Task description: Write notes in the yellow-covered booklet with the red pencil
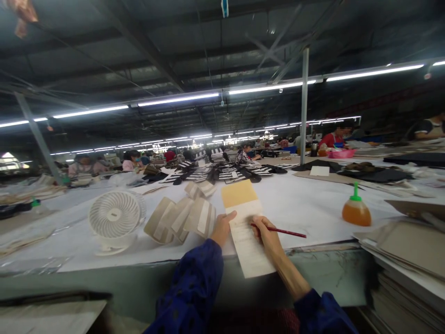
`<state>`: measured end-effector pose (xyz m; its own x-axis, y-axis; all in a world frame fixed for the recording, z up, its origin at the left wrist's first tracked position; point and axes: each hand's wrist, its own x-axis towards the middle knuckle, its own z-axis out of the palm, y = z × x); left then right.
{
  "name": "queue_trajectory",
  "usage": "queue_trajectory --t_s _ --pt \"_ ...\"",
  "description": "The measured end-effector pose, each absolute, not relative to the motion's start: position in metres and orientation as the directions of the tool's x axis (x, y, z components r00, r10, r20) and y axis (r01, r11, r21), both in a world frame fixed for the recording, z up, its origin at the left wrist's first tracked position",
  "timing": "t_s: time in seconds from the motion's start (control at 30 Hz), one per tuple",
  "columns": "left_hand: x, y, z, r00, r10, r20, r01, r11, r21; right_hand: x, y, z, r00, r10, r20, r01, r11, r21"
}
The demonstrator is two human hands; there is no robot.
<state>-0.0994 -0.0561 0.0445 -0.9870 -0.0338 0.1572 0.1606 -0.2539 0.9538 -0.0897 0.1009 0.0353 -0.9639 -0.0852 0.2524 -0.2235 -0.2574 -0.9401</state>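
While the left hand [221, 228] presses flat on a paper strip [247, 232] overhanging the table's [313, 208] near edge, the right hand [266, 230] pinches a red pencil [283, 231] upon it.

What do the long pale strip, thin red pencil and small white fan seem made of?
Long pale strip with yellow top: matte paper or thin card, flat, overhanging the table edge. Thin red pencil in the right hand: probably painted wood, too small to confirm. Small white fan: moulded plastic, with fine grille.

Paper strip [251, 257] at surface [313, 208] edge: folded pieces [181, 218] just left, fan [114, 218] farther left, bottle [356, 211] well right (stacks [410, 260] beyond).
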Motion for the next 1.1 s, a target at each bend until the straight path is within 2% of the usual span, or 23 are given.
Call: queue_trajectory --t_s 0.13,0.37,0.67,1.1 --pt "-0.0988 -0.0548 0.046 -0.986 -0.018 0.166 0.161 -0.365 0.917 -0.0888 0.1008 0.0351 -0.959 -0.108 0.263 -0.233 -0.232 -0.944" --pt "-0.0936 -0.0534 0.0505 -0.981 0.003 0.195 0.176 -0.413 0.894 -0.0862 0.1002 0.037 -0.954 -0.136 0.268 -0.235 -0.217 -0.947" --pt "-0.0912 -0.0537 0.0541 -0.984 0.003 0.181 0.162 -0.436 0.885 -0.0905 0.0989 0.0314 -0.976 -0.117 0.183 -0.147 -0.265 -0.953" --pt "-0.0917 -0.0566 0.0514 -0.983 0.012 0.184 0.164 -0.408 0.898 -0.0898 0.0992 0.0326 -0.975 -0.15 0.165 -0.123 -0.255 -0.959"
